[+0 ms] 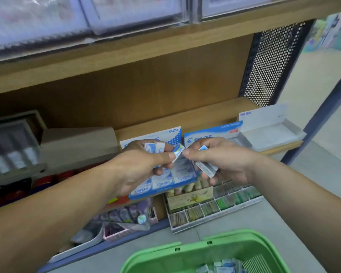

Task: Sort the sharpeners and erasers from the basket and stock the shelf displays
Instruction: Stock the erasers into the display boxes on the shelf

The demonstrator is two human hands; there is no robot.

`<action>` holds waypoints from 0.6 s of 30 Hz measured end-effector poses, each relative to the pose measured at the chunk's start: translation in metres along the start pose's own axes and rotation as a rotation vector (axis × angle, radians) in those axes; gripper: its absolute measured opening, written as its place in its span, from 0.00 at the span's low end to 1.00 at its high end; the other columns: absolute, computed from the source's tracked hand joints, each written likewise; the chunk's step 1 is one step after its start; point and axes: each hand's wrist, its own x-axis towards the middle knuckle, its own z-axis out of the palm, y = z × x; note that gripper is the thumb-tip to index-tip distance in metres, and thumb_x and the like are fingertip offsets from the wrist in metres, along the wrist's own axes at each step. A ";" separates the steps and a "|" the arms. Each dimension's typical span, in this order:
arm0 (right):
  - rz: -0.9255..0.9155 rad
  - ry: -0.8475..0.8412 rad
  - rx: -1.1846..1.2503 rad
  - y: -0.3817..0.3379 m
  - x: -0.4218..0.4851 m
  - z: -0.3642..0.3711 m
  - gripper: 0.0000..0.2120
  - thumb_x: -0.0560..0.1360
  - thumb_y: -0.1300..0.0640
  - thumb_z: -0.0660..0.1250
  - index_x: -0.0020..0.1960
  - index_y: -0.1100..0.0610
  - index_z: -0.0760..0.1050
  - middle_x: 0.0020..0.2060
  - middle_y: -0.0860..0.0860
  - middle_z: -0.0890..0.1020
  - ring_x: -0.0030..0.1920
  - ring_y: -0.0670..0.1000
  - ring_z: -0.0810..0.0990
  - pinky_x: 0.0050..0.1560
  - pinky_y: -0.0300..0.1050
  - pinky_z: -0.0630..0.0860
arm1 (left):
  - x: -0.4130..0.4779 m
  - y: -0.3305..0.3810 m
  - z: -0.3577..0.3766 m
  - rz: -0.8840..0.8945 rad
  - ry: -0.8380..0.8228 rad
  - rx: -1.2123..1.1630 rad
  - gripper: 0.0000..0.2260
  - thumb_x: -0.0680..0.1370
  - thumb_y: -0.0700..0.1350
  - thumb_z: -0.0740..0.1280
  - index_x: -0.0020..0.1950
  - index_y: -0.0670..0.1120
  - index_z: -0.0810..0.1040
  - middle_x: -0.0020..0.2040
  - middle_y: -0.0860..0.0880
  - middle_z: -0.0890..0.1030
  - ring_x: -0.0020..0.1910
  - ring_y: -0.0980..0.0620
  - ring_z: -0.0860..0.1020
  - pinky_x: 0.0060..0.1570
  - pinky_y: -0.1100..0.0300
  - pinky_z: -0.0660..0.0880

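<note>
Gripping a cluster of blue-and-white sleeved erasers [156, 147] at centre frame, the left hand [144, 164] curls its fingers round them while its thumb pins one further eraser [178, 151], whose print is too blurred to read. The right hand [220, 160], just beside it, is curled round a stack of small grey-sided boxes [207, 168]; its thumb tip lies at the pinned eraser's edge. Directly below both hands a blue display box [163, 183] sits on the shelf, its front rows marked "Campus". Behind the right hand stands a blue-and-white header card [211, 133] reading "PILOT"; a white tray [272, 133] lies to its right. Lower centre, a compartment tray [205, 211] holds green and tan items, writing illegible. At the bottom edge, a green basket [185, 257] contains more blue-and-white packets [222, 267].
</note>
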 end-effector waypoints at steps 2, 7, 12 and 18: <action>0.018 0.035 -0.007 0.004 -0.005 -0.023 0.12 0.73 0.48 0.77 0.51 0.53 0.81 0.35 0.51 0.79 0.31 0.51 0.77 0.27 0.42 0.73 | 0.004 0.004 0.012 0.019 -0.011 0.094 0.07 0.77 0.38 0.74 0.54 0.44 0.84 0.42 0.43 0.86 0.39 0.51 0.80 0.40 0.59 0.76; -0.011 0.290 -0.007 0.025 -0.026 -0.089 0.16 0.68 0.55 0.82 0.51 0.56 0.81 0.37 0.52 0.79 0.28 0.52 0.76 0.27 0.42 0.73 | 0.022 0.020 0.058 0.102 -0.052 0.341 0.05 0.78 0.41 0.74 0.53 0.47 0.84 0.41 0.47 0.87 0.35 0.56 0.81 0.38 0.63 0.78; -0.058 0.455 -0.128 0.057 -0.028 -0.128 0.26 0.67 0.59 0.82 0.60 0.46 0.76 0.35 0.51 0.81 0.24 0.49 0.74 0.26 0.41 0.71 | 0.058 0.026 0.124 0.167 -0.072 0.549 0.04 0.77 0.45 0.75 0.51 0.48 0.85 0.41 0.48 0.87 0.34 0.52 0.82 0.41 0.61 0.82; -0.071 0.514 -0.331 0.096 -0.009 -0.127 0.29 0.61 0.46 0.82 0.60 0.41 0.77 0.50 0.44 0.82 0.36 0.42 0.79 0.41 0.42 0.78 | 0.097 0.021 0.164 0.167 -0.076 0.772 0.16 0.72 0.55 0.75 0.58 0.52 0.83 0.52 0.47 0.85 0.49 0.47 0.84 0.53 0.53 0.82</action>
